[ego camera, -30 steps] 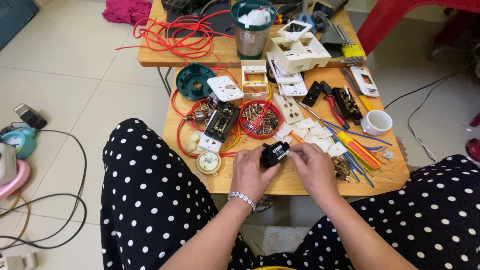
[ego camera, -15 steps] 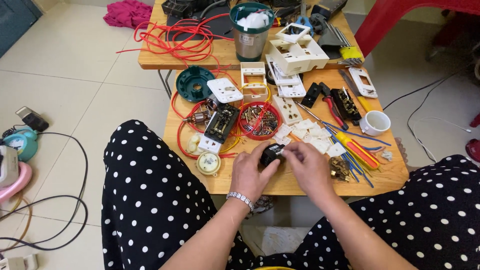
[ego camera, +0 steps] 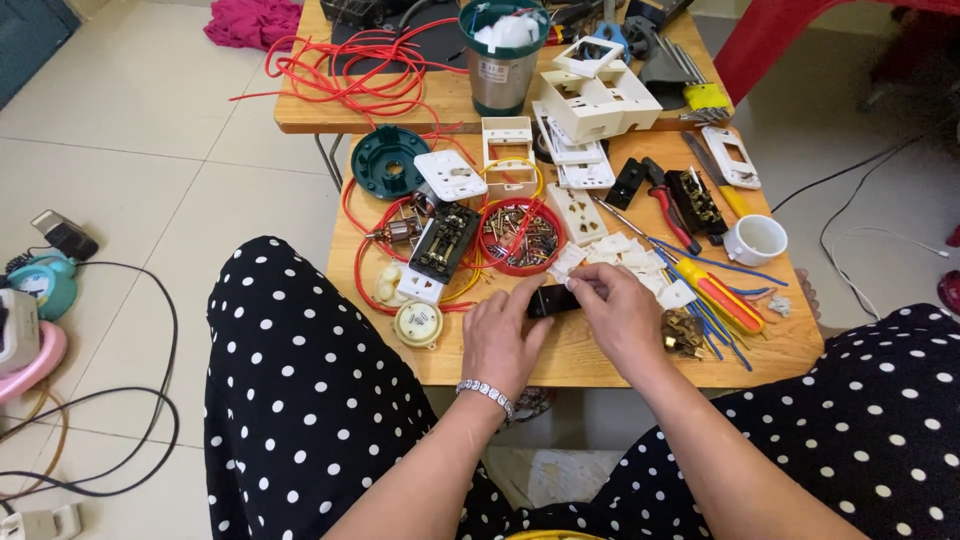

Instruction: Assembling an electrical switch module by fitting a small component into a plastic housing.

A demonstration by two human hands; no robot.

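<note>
Both of my hands meet over the front middle of a low wooden table [ego camera: 600,362]. My left hand [ego camera: 503,333] and my right hand [ego camera: 618,312] grip a small black electrical part [ego camera: 551,300] between their fingertips, held just above the tabletop. A silver bracelet sits on my left wrist. Just behind the hands lie a red round dish of small metal pieces [ego camera: 519,237] and a pile of small white plastic pieces [ego camera: 628,256].
The table is crowded with white socket plates [ego camera: 580,213], a black switch block [ego camera: 445,241], red wire [ego camera: 345,62], a metal cup [ego camera: 502,55], screwdrivers [ego camera: 718,296], red pliers [ego camera: 670,205], a white cup [ego camera: 756,240]. Cables and a teal device [ego camera: 48,285] lie on the floor at left.
My hands have drawn closer together around the black part, and my right hand's fingers now cover more of it. The view has shifted slightly.
</note>
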